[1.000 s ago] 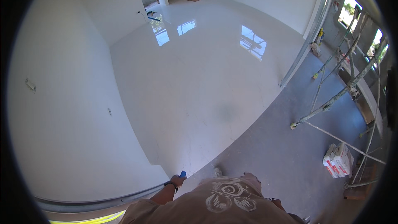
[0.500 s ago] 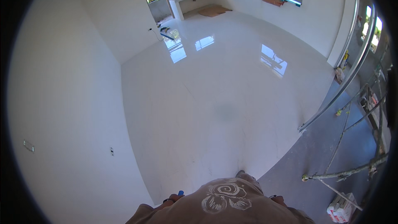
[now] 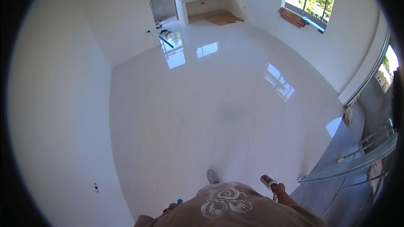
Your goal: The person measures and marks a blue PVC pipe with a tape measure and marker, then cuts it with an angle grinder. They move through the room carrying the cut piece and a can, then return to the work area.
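Note:
At the lower edge, right of my shirt, my right hand (image 3: 278, 189) is closed round a small cylindrical can (image 3: 267, 180). The can has a dark red and dark body with a pale metal rim and points up and left, above the floor. My left hand (image 3: 171, 207) is low by the left side of my shirt, mostly hidden by it. A short blue end of something (image 3: 179, 201) sticks out of this hand; its kind cannot be made out. One grey shoe (image 3: 213, 176) shows on the glossy white tiled floor (image 3: 189, 130) in front of me.
A white wall (image 3: 63, 113) runs along the left. On the right are a metal sliding-door track (image 3: 349, 169) and poles beyond it. Far off lie a blue bar (image 3: 166, 42) with a cord nearby, cardboard (image 3: 223, 18) under a counter, and boards (image 3: 291, 17) below a window.
My view has swung left and I have stepped forward, with a different shoe position. My right hand has come out from beside my shirt, bringing the can into sight. My left hand stays low.

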Available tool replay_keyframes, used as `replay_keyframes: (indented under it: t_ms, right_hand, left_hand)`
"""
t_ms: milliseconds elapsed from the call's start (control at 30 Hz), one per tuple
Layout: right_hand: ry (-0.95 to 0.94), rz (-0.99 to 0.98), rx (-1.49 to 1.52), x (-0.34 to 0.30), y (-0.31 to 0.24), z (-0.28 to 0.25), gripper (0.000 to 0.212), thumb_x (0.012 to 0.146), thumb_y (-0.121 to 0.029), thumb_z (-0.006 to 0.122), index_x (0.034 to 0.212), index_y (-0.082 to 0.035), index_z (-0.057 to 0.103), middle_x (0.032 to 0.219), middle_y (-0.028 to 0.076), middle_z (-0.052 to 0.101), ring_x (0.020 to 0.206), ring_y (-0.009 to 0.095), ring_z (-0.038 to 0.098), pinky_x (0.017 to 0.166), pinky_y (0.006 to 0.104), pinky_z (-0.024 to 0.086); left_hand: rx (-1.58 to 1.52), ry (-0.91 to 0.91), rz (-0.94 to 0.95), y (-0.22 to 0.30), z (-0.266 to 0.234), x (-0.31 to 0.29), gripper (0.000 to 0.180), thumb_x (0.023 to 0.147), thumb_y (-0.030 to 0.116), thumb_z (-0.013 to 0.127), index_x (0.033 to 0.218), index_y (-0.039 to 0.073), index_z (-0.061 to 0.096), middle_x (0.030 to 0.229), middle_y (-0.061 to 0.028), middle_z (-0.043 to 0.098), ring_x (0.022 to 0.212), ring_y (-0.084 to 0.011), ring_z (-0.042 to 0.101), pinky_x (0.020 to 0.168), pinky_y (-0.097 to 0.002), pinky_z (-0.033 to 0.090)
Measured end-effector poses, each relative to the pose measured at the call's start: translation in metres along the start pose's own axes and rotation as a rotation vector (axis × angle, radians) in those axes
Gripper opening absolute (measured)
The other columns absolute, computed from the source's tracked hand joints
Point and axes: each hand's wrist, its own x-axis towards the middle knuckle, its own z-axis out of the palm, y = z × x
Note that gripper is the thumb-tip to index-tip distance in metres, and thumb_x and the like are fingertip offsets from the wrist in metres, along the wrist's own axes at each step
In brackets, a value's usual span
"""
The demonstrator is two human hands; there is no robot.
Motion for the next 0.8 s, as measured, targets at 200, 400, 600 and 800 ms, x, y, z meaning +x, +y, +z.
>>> replay_keyframes:
  t_ms: [200,400,600,800]
  right_hand:
    - [-0.196,0.136,0.079,0.047,-0.119,-0.017,0.045,0.08,-0.024,0.078,0.111,0.008,0.071,0.113,0.027,0.072,0.107,0.036,0.072,0.087,0.0417,0.058]
    - [-0.334,0.126,0.004,0.178,-0.258,-0.036,0.044,0.08,-0.024,0.078,0.11,0.008,0.071,0.109,0.025,0.073,0.104,0.033,0.073,0.084,0.041,0.058]
    - [-0.329,0.083,-0.011,0.337,-0.44,-0.116,0.042,0.081,-0.023,0.078,0.108,0.008,0.072,0.106,0.024,0.074,0.1,0.031,0.074,0.081,0.0403,0.059]
    - [-0.046,-0.07,0.077,0.472,-0.703,-0.251,0.039,0.083,-0.021,0.073,0.109,0.007,0.07,0.107,0.026,0.073,0.101,0.036,0.074,0.082,0.0428,0.059]
  left_hand:
    - [-0.312,0.17,0.193,0.21,-0.159,0.088,0.059,0.085,0.05,0.074,0.102,-0.007,0.066,0.074,-0.0136,0.068,0.059,-0.0233,0.068,0.053,-0.0364,0.054]
    - [-0.351,0.311,0.23,0.371,-0.272,0.176,0.062,0.084,0.049,0.075,0.106,-0.008,0.064,0.075,-0.0133,0.068,0.06,-0.0225,0.068,0.052,-0.0375,0.054]
    - [-0.295,0.132,-0.1,0.467,-0.282,0.192,0.063,0.085,0.05,0.075,0.106,-0.008,0.065,0.076,-0.0133,0.068,0.06,-0.0219,0.068,0.051,-0.0368,0.053]
    - [-0.286,0.06,-0.177,0.599,-0.337,0.255,0.063,0.085,0.05,0.075,0.106,-0.008,0.065,0.076,-0.013,0.068,0.06,-0.0217,0.068,0.05,-0.0366,0.053]
